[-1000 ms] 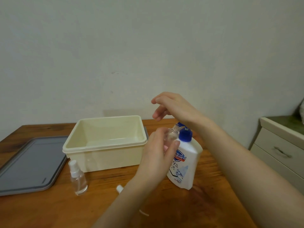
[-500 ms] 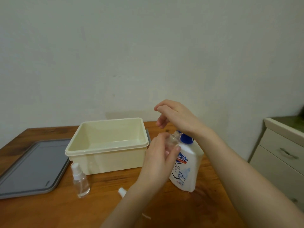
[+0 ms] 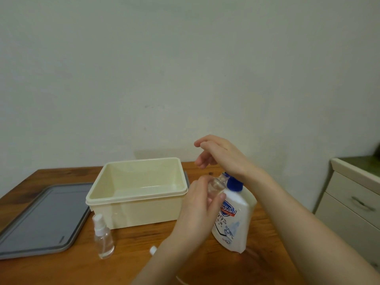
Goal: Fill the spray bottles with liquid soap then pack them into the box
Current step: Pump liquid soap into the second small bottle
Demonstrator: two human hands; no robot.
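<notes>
My left hand (image 3: 200, 206) grips a small clear spray bottle (image 3: 216, 185) with no cap, tilted so its mouth sits under the blue pump nozzle of the white liquid soap bottle (image 3: 234, 221). My right hand (image 3: 221, 155) rests its palm on top of the blue pump, fingers loosely extended to the left. A second clear spray bottle (image 3: 102, 237) with its white sprayer on stands upright in front of the cream plastic box (image 3: 133, 212), which is open and empty. A small white sprayer cap (image 3: 153, 250) peeks out beside my left forearm.
A grey tray-like lid (image 3: 41, 219) lies flat at the left of the wooden table (image 3: 131, 264). A cream drawer cabinet (image 3: 353, 204) stands off the table's right side. A plain wall runs behind.
The view has shifted slightly, and my right hand sits a little lower on the pump. The left hand keeps the small bottle at the nozzle.
</notes>
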